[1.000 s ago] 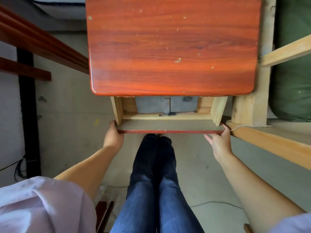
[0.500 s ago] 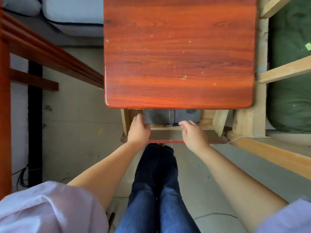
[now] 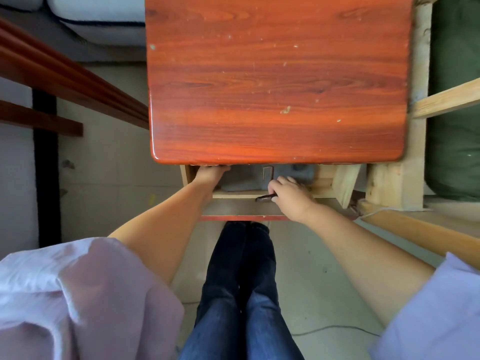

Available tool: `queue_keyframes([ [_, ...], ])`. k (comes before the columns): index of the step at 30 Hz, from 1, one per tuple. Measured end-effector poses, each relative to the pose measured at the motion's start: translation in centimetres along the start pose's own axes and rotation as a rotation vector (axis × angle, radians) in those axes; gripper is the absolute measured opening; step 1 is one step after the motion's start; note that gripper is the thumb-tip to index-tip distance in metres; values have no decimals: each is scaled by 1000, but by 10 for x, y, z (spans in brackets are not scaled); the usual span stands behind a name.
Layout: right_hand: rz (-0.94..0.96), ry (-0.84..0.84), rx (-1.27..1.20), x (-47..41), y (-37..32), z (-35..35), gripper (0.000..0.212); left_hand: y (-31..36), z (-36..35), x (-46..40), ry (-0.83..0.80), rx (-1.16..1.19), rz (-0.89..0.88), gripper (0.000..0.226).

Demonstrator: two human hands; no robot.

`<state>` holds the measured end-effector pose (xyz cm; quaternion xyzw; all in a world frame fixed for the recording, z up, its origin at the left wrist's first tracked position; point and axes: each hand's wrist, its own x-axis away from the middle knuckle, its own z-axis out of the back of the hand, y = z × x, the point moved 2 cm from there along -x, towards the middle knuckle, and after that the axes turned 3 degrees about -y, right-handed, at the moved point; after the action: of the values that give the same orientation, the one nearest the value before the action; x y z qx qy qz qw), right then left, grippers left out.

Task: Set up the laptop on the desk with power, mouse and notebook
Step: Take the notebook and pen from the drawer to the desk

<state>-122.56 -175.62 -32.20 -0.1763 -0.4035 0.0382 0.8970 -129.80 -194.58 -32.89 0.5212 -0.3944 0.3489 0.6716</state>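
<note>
A glossy red-brown wooden desk [image 3: 278, 81] fills the upper middle, its top bare. Below its front edge a drawer [image 3: 233, 207] is pulled out. Inside lies a flat grey thing [image 3: 241, 178], likely a laptop, mostly hidden under the desk top. My left hand [image 3: 211, 172] reaches into the drawer's left side, fingers hidden under the desk edge. My right hand [image 3: 292, 197] sits at the drawer's middle, fingers closed on a small dark pen-like object [image 3: 265, 198].
A pale wooden frame [image 3: 394, 185] with a green bundle [image 3: 457, 126] stands on the right. Red-brown wooden rails [image 3: 65, 74] run along the left. A thin cable [image 3: 335, 329] lies on the floor by my legs. Grey cushions [image 3: 98, 19] lie at the back.
Both hands left the drawer's front edge and went into the drawer. The left hand has slid deeper under the desk top; the right hand has closed on the small dark object.
</note>
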Motion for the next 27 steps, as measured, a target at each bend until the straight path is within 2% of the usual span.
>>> queue_keyframes([
  [2,47,65,-106,15,0,5,10,1,0,4,-51,-1,-17,41],
  [6,64,393,-229,49,8,20,23,-1,-8,21,-150,43,-19,51],
  [11,-230,693,-363,89,36,33,26,-10,-22,56,-478,100,88,26],
  [13,-356,741,-436,101,44,34,20,-12,-24,71,-575,167,170,20],
  [16,-429,781,-516,114,52,34,16,-16,-13,91,-646,106,231,18],
  [18,-423,796,-514,124,52,34,17,-19,4,103,-667,-12,212,25],
  [21,-433,837,-555,135,49,33,19,-10,34,120,-738,-357,154,34],
  [24,-472,849,-584,138,48,33,20,4,43,135,-776,-706,59,21],
  [27,-537,652,-630,127,45,34,21,8,25,146,-743,-1187,-152,22],
])
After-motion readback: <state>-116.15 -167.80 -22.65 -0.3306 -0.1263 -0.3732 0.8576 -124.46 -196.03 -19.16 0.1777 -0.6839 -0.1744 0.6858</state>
